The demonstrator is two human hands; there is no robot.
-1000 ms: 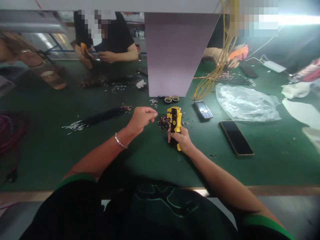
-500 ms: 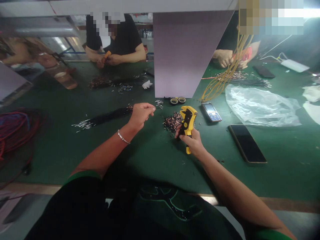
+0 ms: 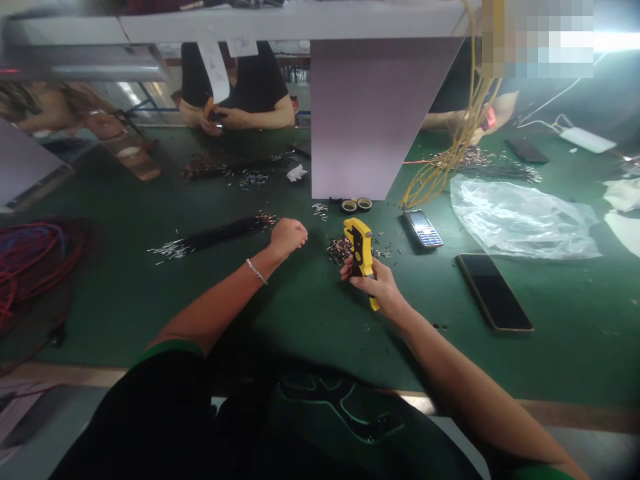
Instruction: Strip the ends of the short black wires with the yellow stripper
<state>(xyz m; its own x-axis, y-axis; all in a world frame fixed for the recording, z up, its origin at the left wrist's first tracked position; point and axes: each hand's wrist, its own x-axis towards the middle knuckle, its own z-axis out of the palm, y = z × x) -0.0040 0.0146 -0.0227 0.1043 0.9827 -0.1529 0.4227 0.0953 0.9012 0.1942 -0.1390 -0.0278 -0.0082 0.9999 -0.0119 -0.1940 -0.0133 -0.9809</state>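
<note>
My right hand (image 3: 383,287) is wrapped round the handles of a yellow and black wire stripper (image 3: 361,247), its head pointing up and away from me. Behind the tool lies a pile of short copper-tipped wire pieces (image 3: 338,249). To the left, my left hand (image 3: 289,238) is closed with its fingers curled; anything inside it is hidden. Just beyond that wrist, a bundle of black wires (image 3: 220,237) lies on the table, with silvery ends at the left and copper ends at the right.
Two tape rolls (image 3: 357,205) lie before an upright panel (image 3: 370,120). A keypad phone (image 3: 423,229), a smartphone (image 3: 495,292) and a plastic bag (image 3: 520,217) lie right. Red cables (image 3: 35,267) are coiled left. Co-workers' hands (image 3: 225,119) are busy across the table.
My left hand has shifted slightly right and down, and its fingers are now turned inward. The wire stripper has moved a little left and its head has tilted left.
</note>
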